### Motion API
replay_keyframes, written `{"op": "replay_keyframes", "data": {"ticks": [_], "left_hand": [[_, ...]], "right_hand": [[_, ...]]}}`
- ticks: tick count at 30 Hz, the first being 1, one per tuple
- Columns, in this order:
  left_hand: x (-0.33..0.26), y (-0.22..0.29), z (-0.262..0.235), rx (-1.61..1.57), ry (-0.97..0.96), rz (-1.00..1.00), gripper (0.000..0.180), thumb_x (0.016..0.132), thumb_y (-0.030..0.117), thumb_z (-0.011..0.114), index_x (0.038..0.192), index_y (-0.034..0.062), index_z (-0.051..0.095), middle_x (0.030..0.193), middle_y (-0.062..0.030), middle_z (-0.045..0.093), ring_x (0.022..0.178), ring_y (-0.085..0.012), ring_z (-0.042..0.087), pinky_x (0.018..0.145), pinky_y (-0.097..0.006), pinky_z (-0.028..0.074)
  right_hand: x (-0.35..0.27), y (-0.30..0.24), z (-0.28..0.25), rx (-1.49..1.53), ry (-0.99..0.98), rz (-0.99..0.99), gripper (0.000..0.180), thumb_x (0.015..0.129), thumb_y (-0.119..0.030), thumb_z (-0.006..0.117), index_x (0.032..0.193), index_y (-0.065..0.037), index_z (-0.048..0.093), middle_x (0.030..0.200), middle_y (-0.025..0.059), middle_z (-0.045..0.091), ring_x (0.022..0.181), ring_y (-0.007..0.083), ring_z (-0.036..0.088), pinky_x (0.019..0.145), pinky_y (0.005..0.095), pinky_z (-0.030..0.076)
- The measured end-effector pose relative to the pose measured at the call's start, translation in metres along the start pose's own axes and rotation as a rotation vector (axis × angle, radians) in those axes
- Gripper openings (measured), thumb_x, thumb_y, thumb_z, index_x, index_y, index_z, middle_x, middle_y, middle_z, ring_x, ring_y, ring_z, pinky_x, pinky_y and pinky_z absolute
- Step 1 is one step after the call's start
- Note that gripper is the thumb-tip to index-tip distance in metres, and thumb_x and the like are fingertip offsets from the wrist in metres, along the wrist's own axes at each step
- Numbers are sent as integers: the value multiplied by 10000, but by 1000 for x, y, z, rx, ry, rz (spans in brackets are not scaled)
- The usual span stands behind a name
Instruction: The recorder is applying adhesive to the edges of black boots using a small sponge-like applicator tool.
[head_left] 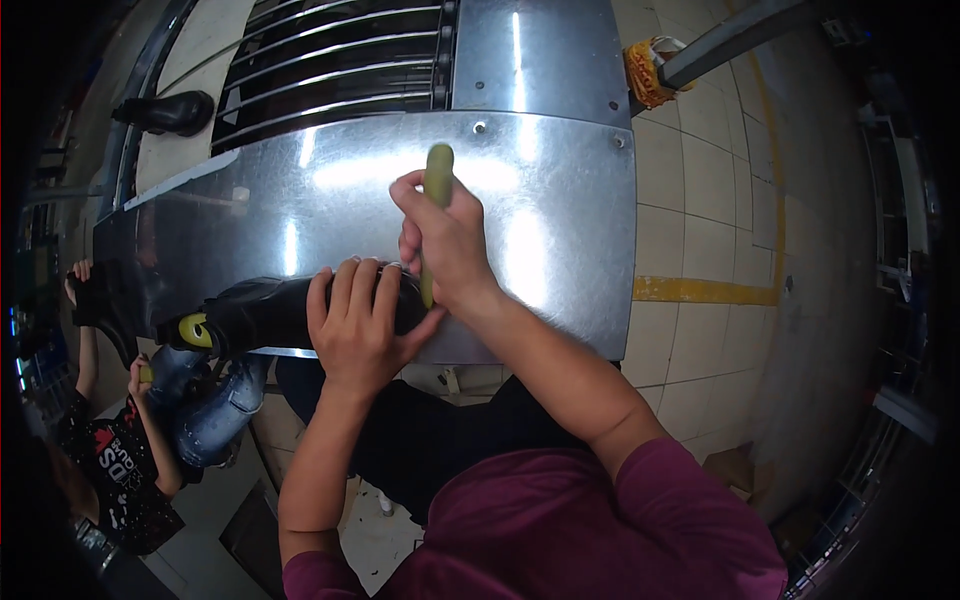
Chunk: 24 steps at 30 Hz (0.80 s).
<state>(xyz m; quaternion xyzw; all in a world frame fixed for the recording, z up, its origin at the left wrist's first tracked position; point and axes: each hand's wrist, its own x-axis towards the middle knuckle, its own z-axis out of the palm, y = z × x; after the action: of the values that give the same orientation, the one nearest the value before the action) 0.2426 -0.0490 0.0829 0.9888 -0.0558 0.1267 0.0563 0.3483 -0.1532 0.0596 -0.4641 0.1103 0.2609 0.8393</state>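
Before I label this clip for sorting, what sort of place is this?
Probably a shoe workshop or factory line. A sheet-metal work table fills the view, the left hand steadies a black boot, and another black boot sits by a slatted metal rack.

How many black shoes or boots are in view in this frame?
3. One black shoe lies under the left hand at the metal table edge; a second black boot stands far upper left; a third black boot is held by a co-worker at left. Others may be hidden.

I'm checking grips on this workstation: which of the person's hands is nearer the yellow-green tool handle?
Right. The right hand is wrapped around the yellow-green tool handle; the left hand sits lower, pressing the black shoe.
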Motion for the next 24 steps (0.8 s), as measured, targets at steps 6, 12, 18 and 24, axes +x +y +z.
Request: {"op": "replay_keyframes", "data": {"ticks": [6,12,18,24], "left_hand": [[5,2,10,23,114,70,539,792,490,791,1069,37,699,1084,-112,682,1083,-293,655,1011,-483,441],[-5,-2,12,55,161,79,514,846,405,788,1175,24,682,1131,-110,722,1117,-301,675,1048,-489,437],[-33,-26,10,-87,348,132,308,950,187,695,1187,-6,653,1274,-187,664,1288,-433,549,1139,-535,362],[-20,9,-18,-575,996,-803,936,925,154,725,1606,34,94,1640,-257,192,1529,-345,215,1260,-497,123]], "right_hand": [[30,11,7,-187,-90,-102,203,914,-232,721,985,-82,602,625,-28,505,499,64,469,444,242,372],[37,22,21,-201,-129,-270,204,880,-192,725,924,-48,588,744,-10,549,640,72,475,578,279,425],[39,30,11,121,-141,-19,215,916,-274,737,983,-111,614,541,-44,490,392,65,432,369,266,333],[31,-1,-5,209,-208,-7,215,944,-242,712,1017,-84,586,571,-10,478,457,111,501,395,255,363]]}}
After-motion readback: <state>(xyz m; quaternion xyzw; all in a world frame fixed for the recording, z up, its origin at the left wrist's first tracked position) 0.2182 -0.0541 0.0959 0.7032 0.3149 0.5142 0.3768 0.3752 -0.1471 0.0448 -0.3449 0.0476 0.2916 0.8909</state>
